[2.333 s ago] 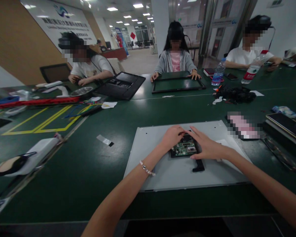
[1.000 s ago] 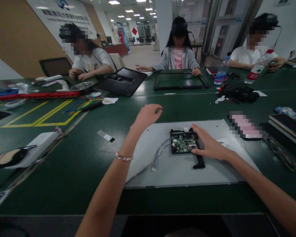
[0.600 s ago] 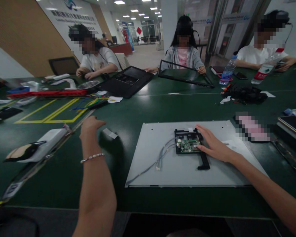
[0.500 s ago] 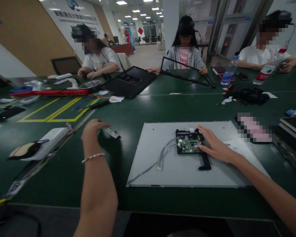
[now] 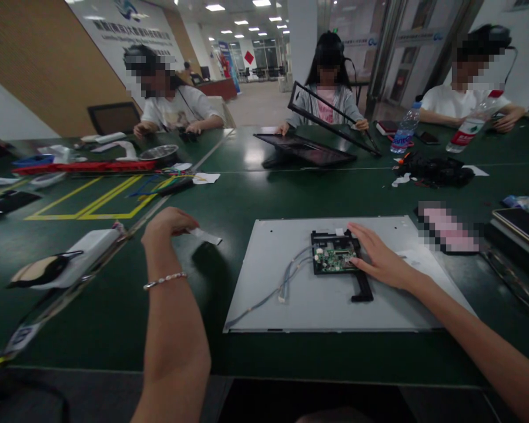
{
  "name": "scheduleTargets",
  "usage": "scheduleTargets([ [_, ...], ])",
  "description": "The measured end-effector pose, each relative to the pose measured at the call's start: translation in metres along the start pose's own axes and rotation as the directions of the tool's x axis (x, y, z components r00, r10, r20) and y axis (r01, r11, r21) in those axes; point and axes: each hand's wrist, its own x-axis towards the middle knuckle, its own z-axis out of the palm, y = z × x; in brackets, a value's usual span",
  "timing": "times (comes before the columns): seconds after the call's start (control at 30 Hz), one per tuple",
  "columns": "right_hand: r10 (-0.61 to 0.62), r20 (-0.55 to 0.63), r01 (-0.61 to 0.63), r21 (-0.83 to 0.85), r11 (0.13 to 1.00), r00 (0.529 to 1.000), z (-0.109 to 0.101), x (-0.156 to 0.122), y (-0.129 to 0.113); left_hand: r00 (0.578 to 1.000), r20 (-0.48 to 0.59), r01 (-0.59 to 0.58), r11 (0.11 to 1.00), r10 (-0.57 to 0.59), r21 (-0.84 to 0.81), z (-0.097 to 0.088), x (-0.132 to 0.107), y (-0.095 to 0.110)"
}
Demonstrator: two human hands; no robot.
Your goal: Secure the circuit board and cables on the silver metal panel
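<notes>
Strip (image 5: 208, 236), likely limp: left hand (image 5: 171, 223) pinches end. Circuit board (image 5: 334, 259), toward near edge of counter (image 5: 291, 359), likely fragile: hold frame (image 5: 363, 284); right hand (image 5: 381, 262) spread there.

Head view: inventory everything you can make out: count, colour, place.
Table: one, green, throughout
Panel: one, grey, near centre
Holder: one, black, on panel
Board: one, green, in holder
Cables: several, grey, on panel
Strip: one, whitish, left of panel
Long bar: one, red, far left
Co-workers: several, pale tops, opposite
Bezel: one, black, held opposite
Bottles: two, clear, far right
Pixelated item: one, pink, right
Left hand: one, bare, holding strip
Right hand: one, bare, touching holder
</notes>
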Motion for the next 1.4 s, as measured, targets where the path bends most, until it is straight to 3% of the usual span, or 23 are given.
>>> scheduleTargets([
  [0.07,-0.006,-0.006,0.006,-0.003,1.000,1.000,-0.001,0.000,-0.001,0.975,0.146,0.181,0.979,-0.167,-0.088,-0.019,-0.010,0.019],
  [0.1,-0.010,-0.011,0.010,-0.005,1.000,1.000,-0.001,-0.001,-0.002,0.983,0.113,0.156,0.980,-0.143,-0.123,-0.030,-0.018,0.032],
  [0.17,-0.017,-0.027,0.017,-0.009,1.000,0.999,-0.002,-0.002,-0.003,1.000,-0.001,-0.005,0.989,0.005,-0.145,-0.050,-0.038,0.063],
  [0.23,-0.027,-0.041,0.027,-0.013,1.000,0.999,-0.003,-0.002,-0.005,0.978,-0.059,-0.208,0.960,0.200,-0.186,-0.062,-0.059,0.096],
  [0.33,-0.061,-0.082,0.060,-0.014,0.998,0.995,-0.004,-0.003,-0.008,0.909,-0.006,-0.409,0.890,0.417,-0.202,-0.050,-0.085,0.139],
  [0.43,-0.101,-0.112,0.100,-0.013,0.995,0.989,-0.004,-0.003,-0.015,0.822,0.173,-0.487,0.826,0.543,-0.285,-0.010,-0.102,0.163],
  [0.57,-0.151,-0.074,0.149,-0.030,0.988,0.986,-0.001,-0.004,-0.026,0.779,0.287,-0.467,0.821,0.558,-0.328,0.050,-0.117,0.165],
  [0.7,-0.210,-0.013,0.209,-0.072,0.975,0.978,0.000,-0.002,-0.037,0.790,0.300,-0.421,0.829,0.534,-0.367,0.080,-0.124,0.155],
  [0.9,-0.330,0.129,0.347,-0.150,0.926,0.935,-0.001,0.008,-0.073,0.763,0.324,-0.434,0.814,0.560,-0.385,0.088,-0.125,0.151],
  [1.07,-0.428,0.229,0.468,-0.162,0.869,0.874,0.013,0.015,-0.104,0.748,0.327,-0.466,0.808,0.577,-0.360,0.086,-0.131,0.151],
  [1.2,-0.439,0.249,0.480,-0.140,0.866,0.863,0.025,0.015,-0.111,0.757,0.252,-0.510,0.786,0.603,-0.349,0.092,-0.133,0.146],
  [1.4,-0.436,0.284,0.480,-0.106,0.871,0.854,0.036,0.010,-0.112,0.730,0.215,-0.578,0.754,0.649,-0.312,0.100,-0.132,0.143],
])
